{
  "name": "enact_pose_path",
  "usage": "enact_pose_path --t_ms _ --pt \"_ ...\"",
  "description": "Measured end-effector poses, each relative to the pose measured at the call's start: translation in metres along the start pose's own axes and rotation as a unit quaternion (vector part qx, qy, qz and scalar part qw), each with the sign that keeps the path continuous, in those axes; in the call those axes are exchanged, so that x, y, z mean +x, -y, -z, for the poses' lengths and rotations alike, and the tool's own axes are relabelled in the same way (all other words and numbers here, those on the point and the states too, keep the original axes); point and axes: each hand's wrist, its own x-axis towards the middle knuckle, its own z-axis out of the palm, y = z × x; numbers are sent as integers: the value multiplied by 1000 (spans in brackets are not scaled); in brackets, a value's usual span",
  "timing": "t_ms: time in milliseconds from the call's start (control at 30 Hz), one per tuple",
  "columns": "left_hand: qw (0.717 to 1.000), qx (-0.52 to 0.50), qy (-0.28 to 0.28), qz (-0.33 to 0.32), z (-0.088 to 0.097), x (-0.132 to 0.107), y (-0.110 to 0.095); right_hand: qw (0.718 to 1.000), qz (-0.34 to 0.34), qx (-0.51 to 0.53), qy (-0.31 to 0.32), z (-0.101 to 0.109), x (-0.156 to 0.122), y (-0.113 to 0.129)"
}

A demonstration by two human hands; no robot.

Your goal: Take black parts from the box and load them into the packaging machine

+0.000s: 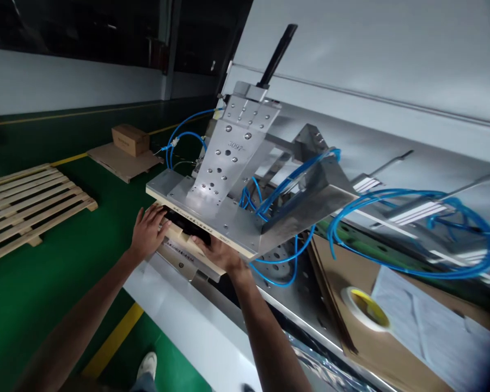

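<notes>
My left hand (148, 231) lies at the left end of a pale, cream-coloured block (175, 234), its fingers extended and slightly apart at the gap under a metal plate (204, 209). Farther right along that gap is my right hand (220, 253). Its thumb points left by the block, while the plate's edge hides the other fingers. An upright metal bracket (228, 152) marked "3097" stands on the plate, with a black rod (278, 54) rising from its top. Below the block sits a lower metal base (179, 265).
Coiled blue tubing (412, 272) hangs at the right. A tape roll (365, 309) and paper sheets (428, 326) lie on cardboard (335, 272). On the green floor at left are a wooden pallet (36, 207) and a carton (130, 140). A white machine panel (371, 65) rises behind.
</notes>
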Motion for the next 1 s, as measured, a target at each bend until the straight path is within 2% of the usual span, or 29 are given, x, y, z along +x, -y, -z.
enact_pose_path --t_ms 100,200,300,367,467,533,600,633,700,733,767,867,933,1000 --pt "1000 11 8 -19 3 0 3 999 3 -36 11 6 -31 10" --pt "998 24 22 -47 4 1 6 995 -9 -99 -7 6 -57 20" --pt "997 39 30 -67 7 4 9 989 -8 -144 -12 1 -64 29" --pt "996 44 32 -73 12 4 11 991 -19 -135 -8 1 -64 35" --pt "997 22 0 -68 24 -16 9 994 -43 -98 -23 14 -83 51" --pt "997 -12 -55 -53 30 -49 -1 996 -53 -58 -40 28 -117 70" --pt "994 -41 -95 -36 32 -99 -22 998 -42 7 -43 44 -164 93" --pt "995 -50 -72 -38 32 -129 -37 998 -28 46 -38 53 -189 104" --pt "995 -72 20 -66 27 -189 -75 994 -12 100 -33 70 -240 120" --pt "990 -80 68 -96 23 -217 -96 992 -20 115 -42 79 -264 123" --pt "978 -91 108 -155 17 -242 -118 990 -41 120 -58 88 -287 123" --pt "939 -126 156 -280 1 -295 -172 976 -153 69 -138 117 -348 99" --pt "931 -117 169 -302 -6 -314 -193 955 -222 -15 -196 138 -386 70" --pt "941 -88 163 -284 -11 -329 -200 921 -284 -113 -244 163 -429 34"
